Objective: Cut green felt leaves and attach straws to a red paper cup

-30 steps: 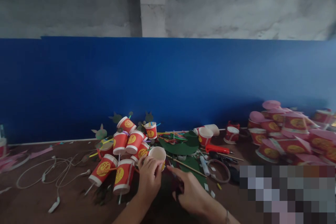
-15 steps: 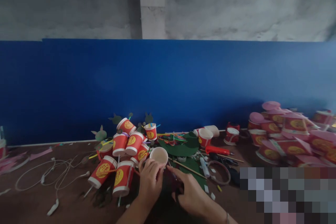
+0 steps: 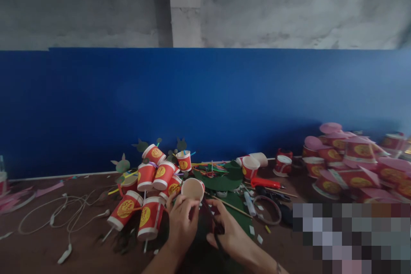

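My left hand (image 3: 183,219) is closed around a red and white paper cup (image 3: 192,189), whose open mouth faces up and toward me. In my right hand (image 3: 231,232) is a pair of dark-handled scissors (image 3: 218,227), its blades pointing up toward the cup's right side. Whether the blades touch the cup, I cannot tell. Just left of my left hand lies a pile of red paper cups (image 3: 150,218) with straws stuck through them. Beneath both hands the surface is dark green, partly hidden.
White earphones (image 3: 66,253) with a tangled cord lie at left. Colored strips (image 3: 213,169) and a wooden stick (image 3: 231,206) are beyond my right hand. Farther right are a red glue gun (image 3: 265,183), a tape roll (image 3: 279,213) and pink-trimmed cups (image 3: 359,152). A blue panel (image 3: 205,102) stands behind.
The cup has shifted slightly left and tilted a little, showing some red on its right side. The fingers of my right hand have spread, and the scissors' handles are farther apart.
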A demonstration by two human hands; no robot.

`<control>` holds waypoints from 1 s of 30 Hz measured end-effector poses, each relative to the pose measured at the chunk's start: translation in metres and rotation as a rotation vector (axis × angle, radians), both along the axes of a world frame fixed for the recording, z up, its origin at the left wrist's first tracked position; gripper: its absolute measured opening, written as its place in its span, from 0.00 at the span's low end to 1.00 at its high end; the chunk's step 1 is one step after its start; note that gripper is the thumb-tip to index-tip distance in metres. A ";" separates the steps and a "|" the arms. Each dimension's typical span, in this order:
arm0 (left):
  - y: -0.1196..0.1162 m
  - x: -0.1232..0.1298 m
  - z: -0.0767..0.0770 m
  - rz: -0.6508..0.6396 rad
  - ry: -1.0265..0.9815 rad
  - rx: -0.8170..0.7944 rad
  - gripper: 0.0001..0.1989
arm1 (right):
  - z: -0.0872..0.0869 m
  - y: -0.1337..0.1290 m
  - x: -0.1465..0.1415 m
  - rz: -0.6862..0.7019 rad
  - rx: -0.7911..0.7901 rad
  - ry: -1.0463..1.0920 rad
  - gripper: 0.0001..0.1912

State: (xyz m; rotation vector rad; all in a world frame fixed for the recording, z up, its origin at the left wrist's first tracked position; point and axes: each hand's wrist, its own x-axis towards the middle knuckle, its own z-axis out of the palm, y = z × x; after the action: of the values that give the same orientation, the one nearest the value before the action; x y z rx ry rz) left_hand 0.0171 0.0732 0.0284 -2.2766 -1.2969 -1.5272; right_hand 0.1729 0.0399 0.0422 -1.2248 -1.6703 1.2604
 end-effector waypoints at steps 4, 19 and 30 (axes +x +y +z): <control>-0.002 0.000 0.000 0.000 0.047 0.043 0.07 | 0.009 0.001 0.004 0.185 -0.379 0.567 0.27; 0.001 0.001 -0.007 -0.029 -0.265 -0.018 0.07 | 0.018 0.021 0.026 -0.294 0.016 0.493 0.41; -0.006 0.011 -0.012 -0.292 -0.458 -0.270 0.14 | -0.007 0.026 0.014 -0.107 -0.103 0.547 0.54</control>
State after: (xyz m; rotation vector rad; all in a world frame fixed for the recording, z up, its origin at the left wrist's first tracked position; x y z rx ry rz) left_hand 0.0281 0.0674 0.0167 -2.4576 -1.3886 -2.1977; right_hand 0.1874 0.0661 0.0354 -0.9015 -1.1425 1.4659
